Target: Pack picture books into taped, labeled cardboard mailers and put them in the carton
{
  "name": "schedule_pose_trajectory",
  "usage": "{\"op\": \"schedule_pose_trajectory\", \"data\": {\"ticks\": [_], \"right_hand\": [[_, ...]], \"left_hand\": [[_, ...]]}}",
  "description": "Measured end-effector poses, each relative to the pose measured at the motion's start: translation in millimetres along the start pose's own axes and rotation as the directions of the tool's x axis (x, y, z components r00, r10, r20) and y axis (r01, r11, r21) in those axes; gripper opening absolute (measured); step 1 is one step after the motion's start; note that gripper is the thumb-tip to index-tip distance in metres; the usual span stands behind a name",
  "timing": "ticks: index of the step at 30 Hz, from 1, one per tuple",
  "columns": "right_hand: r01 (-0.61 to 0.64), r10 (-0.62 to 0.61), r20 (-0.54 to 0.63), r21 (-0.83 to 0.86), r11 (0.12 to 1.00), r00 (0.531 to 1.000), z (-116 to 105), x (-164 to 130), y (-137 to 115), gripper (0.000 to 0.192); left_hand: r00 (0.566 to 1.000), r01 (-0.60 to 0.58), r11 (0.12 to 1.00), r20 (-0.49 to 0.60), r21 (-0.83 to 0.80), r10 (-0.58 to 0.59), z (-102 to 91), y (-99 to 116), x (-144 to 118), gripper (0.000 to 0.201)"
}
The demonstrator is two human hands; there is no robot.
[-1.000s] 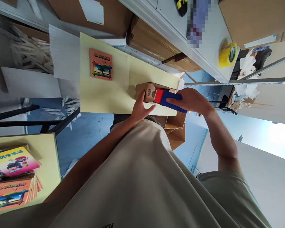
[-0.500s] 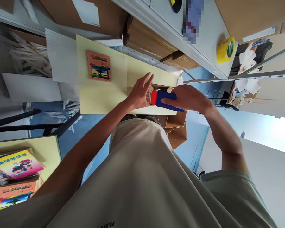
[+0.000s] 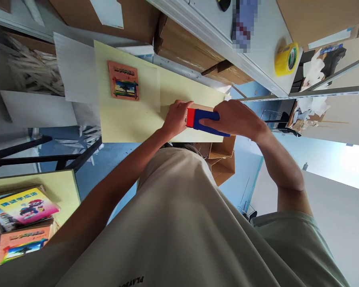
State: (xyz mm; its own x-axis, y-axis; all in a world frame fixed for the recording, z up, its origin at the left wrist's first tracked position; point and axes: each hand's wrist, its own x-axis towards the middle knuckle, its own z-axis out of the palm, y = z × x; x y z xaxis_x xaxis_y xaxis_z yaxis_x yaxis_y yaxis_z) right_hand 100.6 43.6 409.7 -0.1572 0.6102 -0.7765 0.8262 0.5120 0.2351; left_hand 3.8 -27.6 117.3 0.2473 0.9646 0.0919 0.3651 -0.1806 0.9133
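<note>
The pale yellow table (image 3: 131, 119) carries a small cardboard box (image 3: 204, 108) at its near edge. Right hand (image 3: 236, 118) grips a blue and red tape dispenser (image 3: 204, 120) on the box; left hand (image 3: 176, 118) curls around the box's end. An orange booklet (image 3: 123, 81) lies further along the table.

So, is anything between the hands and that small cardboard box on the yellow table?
Nothing visible. The left hand already rests on the cardboard box, and the right hand presses the blue and red tape dispenser onto it.
</note>
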Motion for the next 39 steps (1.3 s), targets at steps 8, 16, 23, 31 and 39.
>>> {"op": "schedule_pose_trajectory", "data": {"ticks": [8,16,23,31,39], "right_hand": [[-0.060,0.059,0.082,0.011,0.998,0.995,19.0,20.0,40.4,0.078],[-0.107,0.094,0.163,0.068,0.992,0.982,73.5,74.8,72.7,0.082],[-0.063,0.043,0.136,0.145,0.987,0.990,85.9,90.6,79.0,0.079],[0.101,-0.129,0.117,0.218,0.971,0.985,94.6,105.2,98.2,0.080],[0.264,-0.287,0.031,0.308,0.914,0.957,112.1,115.5,124.2,0.073]], "left_hand": [[0.994,0.106,0.994,0.013,-0.001,-0.106,-3.8,-5.1,-4.5,0.085],[0.997,0.072,0.997,-0.001,0.019,-0.072,-4.6,-24.0,-3.9,0.096],[0.997,0.082,0.994,0.005,0.076,-0.082,-9.9,-9.9,-15.2,0.100],[0.984,0.111,0.959,0.109,0.261,-0.143,35.9,39.6,-15.8,0.128],[0.963,0.207,0.899,0.080,0.387,-0.256,41.8,28.9,-15.1,0.104]]}}
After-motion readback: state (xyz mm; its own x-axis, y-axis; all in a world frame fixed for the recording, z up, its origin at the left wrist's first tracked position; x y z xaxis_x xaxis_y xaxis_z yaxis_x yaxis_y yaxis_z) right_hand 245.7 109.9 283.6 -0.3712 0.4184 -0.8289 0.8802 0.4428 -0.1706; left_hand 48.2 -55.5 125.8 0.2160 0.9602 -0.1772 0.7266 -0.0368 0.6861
